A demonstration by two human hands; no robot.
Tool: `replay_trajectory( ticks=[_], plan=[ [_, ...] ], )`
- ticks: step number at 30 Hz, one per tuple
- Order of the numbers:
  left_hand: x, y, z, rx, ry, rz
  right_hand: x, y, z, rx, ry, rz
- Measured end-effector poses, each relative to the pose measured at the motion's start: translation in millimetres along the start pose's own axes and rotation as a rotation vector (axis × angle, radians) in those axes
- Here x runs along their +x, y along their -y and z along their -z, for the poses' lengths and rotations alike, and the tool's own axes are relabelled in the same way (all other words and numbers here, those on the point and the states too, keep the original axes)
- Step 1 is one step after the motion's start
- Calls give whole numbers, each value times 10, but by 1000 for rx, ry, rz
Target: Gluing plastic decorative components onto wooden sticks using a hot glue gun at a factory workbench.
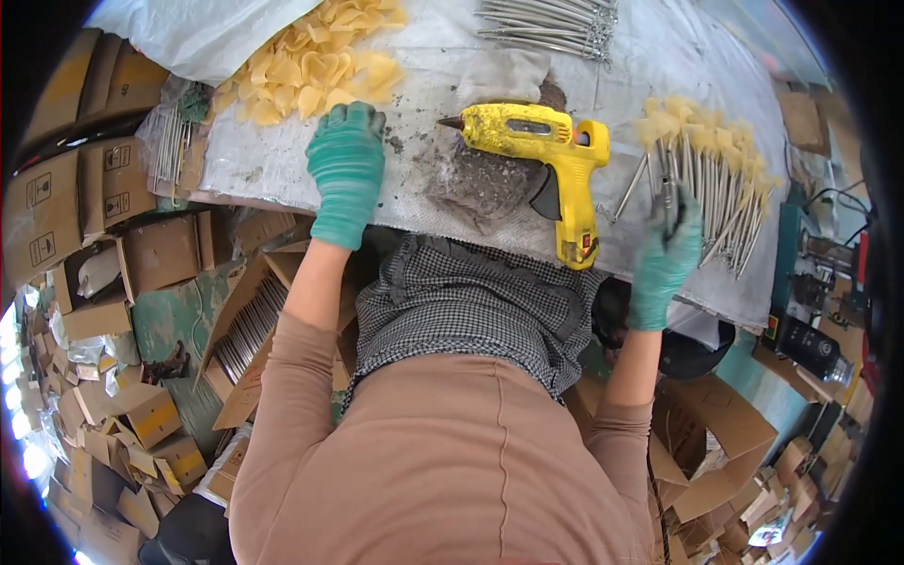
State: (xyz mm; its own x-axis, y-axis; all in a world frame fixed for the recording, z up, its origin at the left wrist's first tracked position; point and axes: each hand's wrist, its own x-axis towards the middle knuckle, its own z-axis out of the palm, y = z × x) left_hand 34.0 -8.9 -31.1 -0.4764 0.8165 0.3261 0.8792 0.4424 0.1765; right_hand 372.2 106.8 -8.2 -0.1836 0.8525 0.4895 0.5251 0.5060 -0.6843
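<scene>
My left hand [348, 165], in a green glove with grey fingertips, is closed at the near edge of a pile of thin, pale yellow petal-shaped pieces [325, 66]. Whatever is under its fingers is hidden. On the right, my right hand [670, 259], gloved alike and a little blurred, closes around a slim metal rod [666, 179]. Beside it lies a bunch of metal rods [725, 207] with yellow pieces on their far ends. Between my hands a yellow glue gun [532, 132] rests on its side, its dark nozzle toward the left.
Bare metal rods [551, 26] lie at the back of the white-covered table [414, 202]. A dirty grey lump [480, 179] sits under the glue gun. Cardboard boxes [118, 184] stack up at the left, and an open box of rods [250, 339] stands below the table.
</scene>
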Motion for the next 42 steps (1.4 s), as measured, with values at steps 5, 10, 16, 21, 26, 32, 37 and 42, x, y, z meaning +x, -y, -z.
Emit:
replay_trajectory(
  ticks=[5, 10, 16, 21, 26, 32, 37, 42],
  plan=[
    [-43, -217, 179, -951, 152, 281, -162, 425, -147, -47, 414, 386],
    [-30, -314, 165, -974, 132, 141, -44, 544, -339, 48, 543, 650],
    [20, -380, 239, -976, 155, 78, -36, 531, -364, 100, 590, 693],
    [43, -377, 242, -1004, 159, 24, -78, 508, -344, 105, 590, 636],
    [88, -360, 305, -961, 198, -9, -81, 522, -370, 86, 559, 641],
    [142, -359, 446, -888, 125, -111, -49, 693, -368, -33, 431, 542],
    [143, -422, 542, -946, 184, -156, -22, 800, -456, -95, 330, 389],
    [122, -483, 597, -912, 178, -188, 18, 808, -430, -146, 380, 378]
  ],
)
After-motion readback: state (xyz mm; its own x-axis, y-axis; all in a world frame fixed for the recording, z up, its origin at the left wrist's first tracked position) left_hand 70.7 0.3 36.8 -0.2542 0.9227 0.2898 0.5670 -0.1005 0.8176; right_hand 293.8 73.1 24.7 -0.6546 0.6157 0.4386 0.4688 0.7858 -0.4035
